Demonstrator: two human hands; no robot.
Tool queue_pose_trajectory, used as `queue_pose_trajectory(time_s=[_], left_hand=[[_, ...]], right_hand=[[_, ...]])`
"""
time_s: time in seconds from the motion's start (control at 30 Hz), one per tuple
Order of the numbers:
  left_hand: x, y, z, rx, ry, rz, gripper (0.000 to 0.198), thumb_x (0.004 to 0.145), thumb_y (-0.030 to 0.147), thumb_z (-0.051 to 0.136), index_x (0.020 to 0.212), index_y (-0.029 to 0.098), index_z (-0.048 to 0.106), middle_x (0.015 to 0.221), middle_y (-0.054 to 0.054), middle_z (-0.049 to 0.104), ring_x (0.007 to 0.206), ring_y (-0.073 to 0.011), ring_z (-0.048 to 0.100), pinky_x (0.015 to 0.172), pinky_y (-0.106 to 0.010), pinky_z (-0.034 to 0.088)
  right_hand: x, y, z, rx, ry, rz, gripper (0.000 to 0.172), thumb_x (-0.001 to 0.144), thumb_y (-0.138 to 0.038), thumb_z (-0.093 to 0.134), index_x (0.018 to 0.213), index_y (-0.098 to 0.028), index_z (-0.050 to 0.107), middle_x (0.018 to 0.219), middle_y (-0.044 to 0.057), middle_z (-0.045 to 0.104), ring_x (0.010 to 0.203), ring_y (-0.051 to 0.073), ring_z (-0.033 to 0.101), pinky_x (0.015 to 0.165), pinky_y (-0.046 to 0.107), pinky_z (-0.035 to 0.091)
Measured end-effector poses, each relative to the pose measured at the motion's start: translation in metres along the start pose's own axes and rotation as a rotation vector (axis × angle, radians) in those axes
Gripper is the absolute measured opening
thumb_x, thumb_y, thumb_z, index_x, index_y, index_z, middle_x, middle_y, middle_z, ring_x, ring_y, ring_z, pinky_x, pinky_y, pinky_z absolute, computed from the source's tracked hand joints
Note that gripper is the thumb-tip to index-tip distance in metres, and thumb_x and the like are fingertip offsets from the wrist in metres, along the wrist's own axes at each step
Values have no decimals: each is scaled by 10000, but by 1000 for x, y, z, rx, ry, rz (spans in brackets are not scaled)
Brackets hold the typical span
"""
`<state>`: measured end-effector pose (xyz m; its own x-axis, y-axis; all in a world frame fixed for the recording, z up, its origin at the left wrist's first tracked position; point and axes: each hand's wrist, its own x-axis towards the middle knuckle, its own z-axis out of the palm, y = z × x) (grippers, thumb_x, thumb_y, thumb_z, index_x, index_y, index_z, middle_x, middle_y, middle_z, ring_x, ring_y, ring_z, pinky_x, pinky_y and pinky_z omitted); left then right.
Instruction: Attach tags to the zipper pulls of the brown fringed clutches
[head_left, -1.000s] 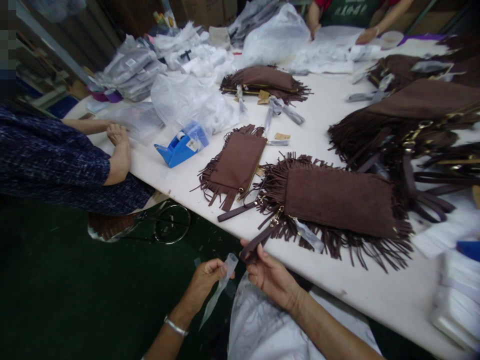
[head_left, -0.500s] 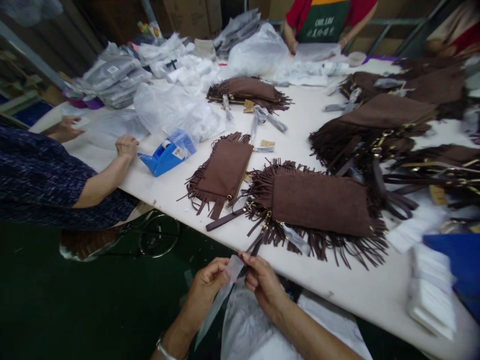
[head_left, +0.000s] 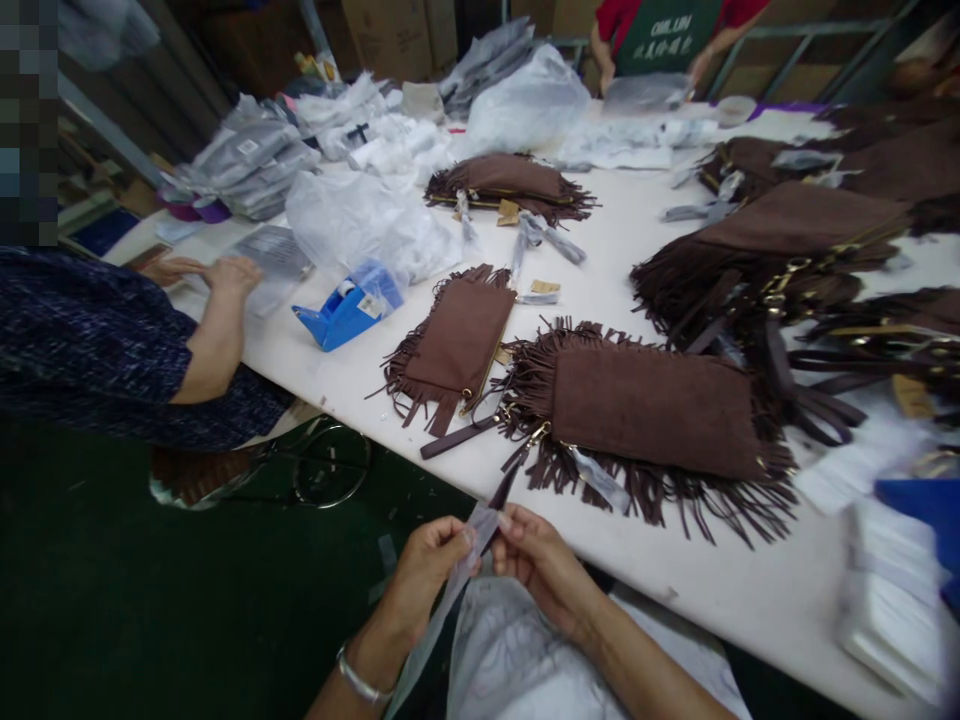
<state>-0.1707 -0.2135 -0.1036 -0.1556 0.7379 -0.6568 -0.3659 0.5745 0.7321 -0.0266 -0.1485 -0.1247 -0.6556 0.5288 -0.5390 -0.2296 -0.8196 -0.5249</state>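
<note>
My left hand [head_left: 431, 575] pinches a long translucent strip [head_left: 450, 595] of thin wrapping, whose tail hangs down past my wrist. Close beside it, my right hand [head_left: 544, 570] closes its fingers where the strip meets a dark brown strap [head_left: 504, 487]. This strap runs off the table edge from a gold clasp on a large brown fringed bag [head_left: 652, 405]. Part of the strap is hidden behind the strip and my fingers. A wrapped piece [head_left: 600, 480] lies on that bag's front fringe. To its left rests a smaller brown fringed pouch [head_left: 461, 335].
A blue tape dispenser [head_left: 349, 310] stands near the left table edge, beside a co-worker's hands [head_left: 225, 275]. More fringed bags [head_left: 772, 240] pile up at right. White folded paper [head_left: 892, 600] lies at the near right corner. Plastic bags [head_left: 367, 220] cover the back left.
The strap now stretches straighter toward my hands, and the strip overlaps its end. At left, the co-worker's hands have come together. The whole view has shifted slightly.
</note>
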Motion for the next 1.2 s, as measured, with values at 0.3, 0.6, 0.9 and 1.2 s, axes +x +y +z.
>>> queue_pose_trajectory(time_s=[0.3, 0.6, 0.9, 1.2], left_hand=[[-8, -11, -29, 206, 98, 218, 257, 793, 399, 659, 741, 148, 674, 1023, -104, 679, 895, -226, 607, 793, -302, 444], [-19, -14, -30, 452, 169, 325, 228, 849, 367, 576, 761, 190, 689, 1020, -94, 674, 959, -252, 608, 834, -314, 453], [-21, -15, -23, 521, 210, 381, 188, 856, 335, 568, 787, 209, 689, 1010, -72, 678, 952, -238, 609, 829, -296, 445], [-12, -21, 0, 248, 208, 211, 302, 763, 451, 664, 865, 167, 668, 715, -34, 664, 652, -178, 585, 625, -264, 437]], right_hand=[[8, 2, 0, -92, 212, -140, 376, 683, -439, 791, 699, -178, 520, 514, -68, 470, 458, 54, 343, 459, 190, 238], [8, -6, 20, -17, 307, -122, 406, 628, -430, 822, 681, -179, 507, 507, -69, 472, 456, 46, 340, 454, 180, 241], [9, -2, 17, -69, 322, -142, 413, 638, -450, 805, 666, -183, 492, 460, -72, 468, 417, 41, 309, 431, 189, 208], [10, -2, 11, -177, 356, -203, 440, 687, -521, 747, 667, -207, 440, 433, -79, 460, 390, 57, 321, 415, 197, 209]])
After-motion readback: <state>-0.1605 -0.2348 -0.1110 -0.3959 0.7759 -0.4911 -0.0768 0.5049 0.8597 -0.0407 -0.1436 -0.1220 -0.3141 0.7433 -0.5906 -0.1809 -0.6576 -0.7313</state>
